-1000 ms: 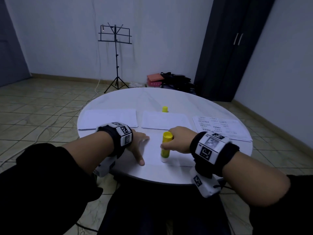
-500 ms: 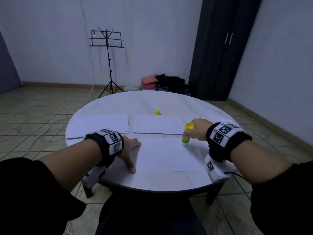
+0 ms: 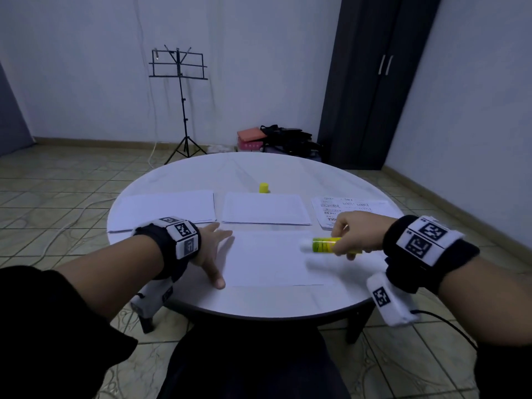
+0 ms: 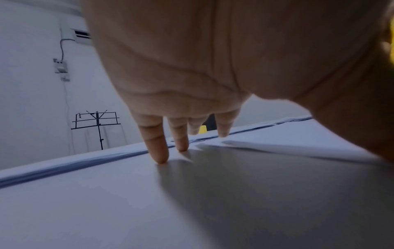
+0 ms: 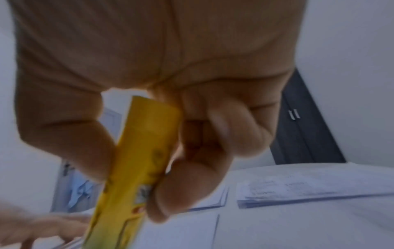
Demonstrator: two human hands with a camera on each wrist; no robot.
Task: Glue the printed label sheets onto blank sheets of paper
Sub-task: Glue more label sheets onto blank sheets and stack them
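The fingers (image 5: pixel 192 176) and thumb of the right hand (image 3: pixel 355 230) are curled round a yellow glue stick (image 3: pixel 328 245), which lies nearly level above the right edge of the blank sheet (image 3: pixel 267 259) nearest the person, its pale uncapped tip pointing left. The left hand (image 3: pixel 208 249) is spread flat with straight fingers (image 4: pixel 156 144), their tips pressing down at the left edge of that same sheet and grasping nothing; the thumb reaches toward the sheet's near left corner. Behind the sheet, two low stacks of blank paper lie side by side on the round white worktop (image 3: pixel 259 168): one stack (image 3: pixel 164 208) at the left, the other (image 3: pixel 264 208) in the middle. The printed label sheets (image 3: pixel 354 208) sit at the right, just beyond the right hand. The yellow cap (image 3: pixel 263 187) stands upright just behind the middle stack. Beyond the worktop a music stand (image 3: pixel 180 82) stands by the wall, with a dark wardrobe (image 3: pixel 371 82) in the corner.
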